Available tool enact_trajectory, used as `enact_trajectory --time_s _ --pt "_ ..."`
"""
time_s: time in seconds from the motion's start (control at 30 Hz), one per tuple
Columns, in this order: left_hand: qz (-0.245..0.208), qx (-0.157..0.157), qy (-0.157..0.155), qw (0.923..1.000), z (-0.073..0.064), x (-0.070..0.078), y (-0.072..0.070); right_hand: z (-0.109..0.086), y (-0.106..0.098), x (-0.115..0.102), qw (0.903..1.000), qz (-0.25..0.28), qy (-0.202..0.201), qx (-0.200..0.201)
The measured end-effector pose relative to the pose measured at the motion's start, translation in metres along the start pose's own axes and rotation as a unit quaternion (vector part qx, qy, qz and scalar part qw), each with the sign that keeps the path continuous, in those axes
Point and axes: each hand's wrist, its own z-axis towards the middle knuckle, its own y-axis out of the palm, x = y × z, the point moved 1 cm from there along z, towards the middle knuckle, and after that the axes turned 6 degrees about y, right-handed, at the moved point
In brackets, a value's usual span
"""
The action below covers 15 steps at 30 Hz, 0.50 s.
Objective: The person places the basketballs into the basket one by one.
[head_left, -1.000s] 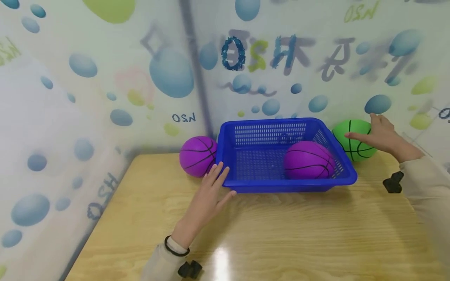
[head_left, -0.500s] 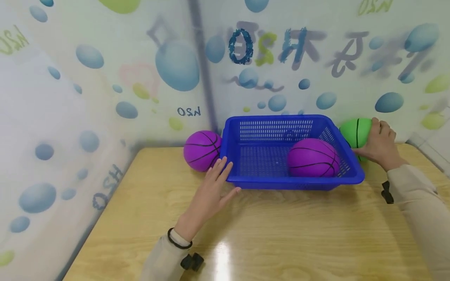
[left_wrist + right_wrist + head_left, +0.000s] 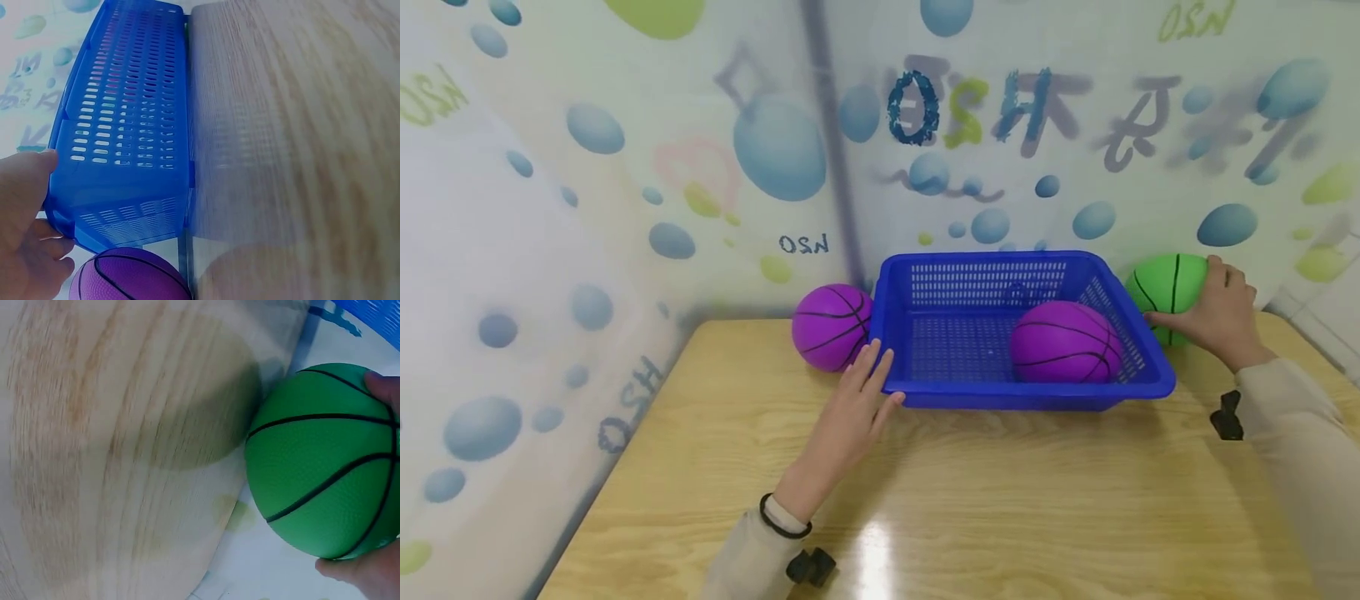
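Note:
In the head view my left hand (image 3: 850, 417) is at the front left corner of the blue plastic basket (image 3: 1000, 397), its fingers fairly straight along the rim. The left wrist view has the thumb at the rim of the basket (image 3: 125, 187) and the other fingers by the corner. With my right hand (image 3: 1221, 321) I grip a small green basketball (image 3: 1168, 287) beyond the basket's right side. Thumb and fingers span the green ball (image 3: 325, 469) in the right wrist view. One purple basketball (image 3: 1063, 342) lies inside the basket at its right end.
A second purple basketball (image 3: 827, 327) sits against the basket's left side, close to my left fingers. Everything stands on a light wooden table (image 3: 1000, 500). Behind it rises a wall (image 3: 887, 200) with printed blue and green bubbles.
My right hand has come down from above the green basketball and closed round its right side. The left hand stays at the basket corner. The whole head view has shifted slightly.

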Motion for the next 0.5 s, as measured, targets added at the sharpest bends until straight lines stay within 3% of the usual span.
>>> enact_trajectory --time_s 0.1,0.3,0.5 --pt "0.001 0.004 0.000 1.0000 0.000 -0.001 0.002 0.000 -0.003 0.002 0.9995 0.015 0.027 0.007" --pt "0.013 0.007 0.002 0.9999 -0.002 -0.001 0.002 0.004 -0.014 -0.006 0.9977 0.038 0.045 0.032" --pt "0.025 0.008 0.008 0.9996 -0.002 0.000 0.001 0.004 -0.037 -0.025 0.9924 0.074 0.042 0.089"
